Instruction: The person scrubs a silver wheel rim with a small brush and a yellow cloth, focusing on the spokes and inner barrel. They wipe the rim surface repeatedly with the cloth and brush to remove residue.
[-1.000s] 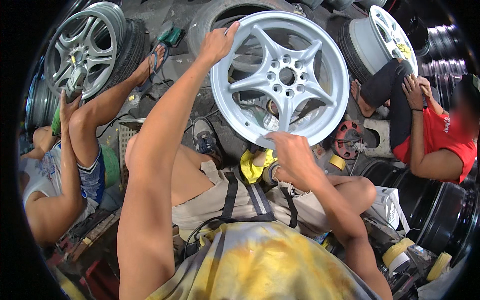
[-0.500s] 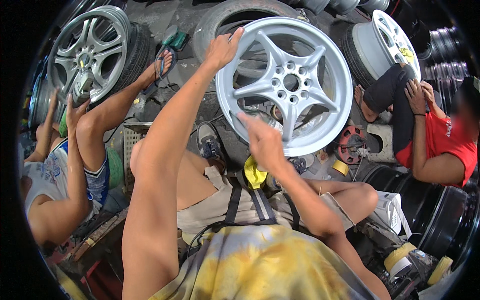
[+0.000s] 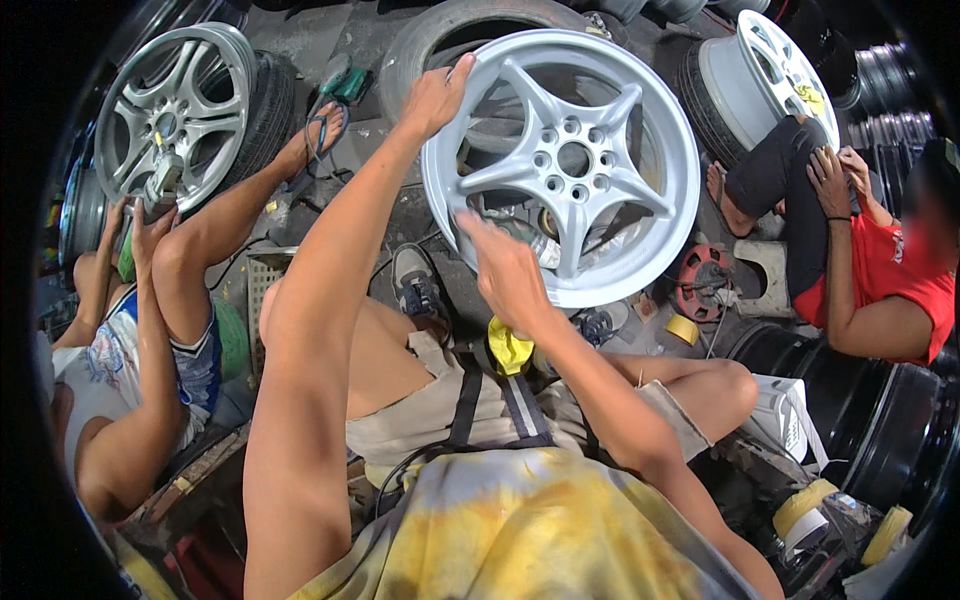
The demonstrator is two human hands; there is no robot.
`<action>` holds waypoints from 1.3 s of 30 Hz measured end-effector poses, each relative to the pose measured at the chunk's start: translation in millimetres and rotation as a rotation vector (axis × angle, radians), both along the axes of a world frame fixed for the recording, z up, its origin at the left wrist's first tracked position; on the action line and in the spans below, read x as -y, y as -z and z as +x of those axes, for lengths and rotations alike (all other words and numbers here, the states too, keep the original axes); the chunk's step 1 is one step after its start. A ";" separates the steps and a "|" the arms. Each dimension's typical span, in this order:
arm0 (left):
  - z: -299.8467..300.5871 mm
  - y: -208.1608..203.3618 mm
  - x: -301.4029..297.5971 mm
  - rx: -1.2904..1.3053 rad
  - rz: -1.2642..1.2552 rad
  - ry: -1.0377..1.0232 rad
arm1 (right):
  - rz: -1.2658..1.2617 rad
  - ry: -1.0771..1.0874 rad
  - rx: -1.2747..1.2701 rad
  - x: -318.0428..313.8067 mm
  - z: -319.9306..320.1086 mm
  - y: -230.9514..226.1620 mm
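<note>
A silver star-spoked wheel rim (image 3: 478,186) stands tilted in front of me, its hub holes facing me. My left hand (image 3: 437,98) is closed round its upper left edge, thumb along the lip. At the lower left of the rim is my right hand (image 3: 508,275), its fingers reaching to the inner edge beside a spoke. Those fingertips are smeared by motion, and whether anything is under them cannot be made out. A yellow cloth (image 3: 510,347) hangs between my knees, below the rim.
Behind the rim lies a worn tyre (image 3: 408,62). To the left, a person handles a grey wheel (image 3: 240,118) with a power tool (image 3: 162,185). A person in a red shirt (image 3: 888,280) sits right, near another silver wheel (image 3: 722,90). A red cable reel (image 3: 703,283) and yellow tape roll (image 3: 682,331) lie between us.
The rim has shifted slightly left, with my left hand still on it. My right hand has moved up and left along the rim's lower left edge.
</note>
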State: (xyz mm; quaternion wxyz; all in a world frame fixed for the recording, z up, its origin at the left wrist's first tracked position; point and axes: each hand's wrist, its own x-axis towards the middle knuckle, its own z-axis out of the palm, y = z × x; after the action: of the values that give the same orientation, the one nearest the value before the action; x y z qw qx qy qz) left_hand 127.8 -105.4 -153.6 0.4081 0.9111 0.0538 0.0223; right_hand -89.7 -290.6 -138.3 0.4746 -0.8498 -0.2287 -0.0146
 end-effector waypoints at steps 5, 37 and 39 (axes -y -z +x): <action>-2.4 1.8 -1.5 0.006 0.030 0.010 | -0.295 -0.003 0.097 19.1 -17.9 -10.9; -20.9 -13.7 6.1 -0.369 -0.743 -0.007 | 0.000 0.053 0.112 -9.3 -31.5 -5.1; -18.3 -8.0 -0.2 -0.445 -0.859 0.097 | -0.040 0.048 0.165 -22.8 -21.5 -2.2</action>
State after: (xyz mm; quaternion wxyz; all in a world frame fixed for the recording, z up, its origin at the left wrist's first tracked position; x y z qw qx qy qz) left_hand 109.5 -105.2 -145.5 0.7266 0.6442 0.1016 -0.2163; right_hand -111.2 -267.7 -136.1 0.4367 -0.8602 -0.2470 -0.0915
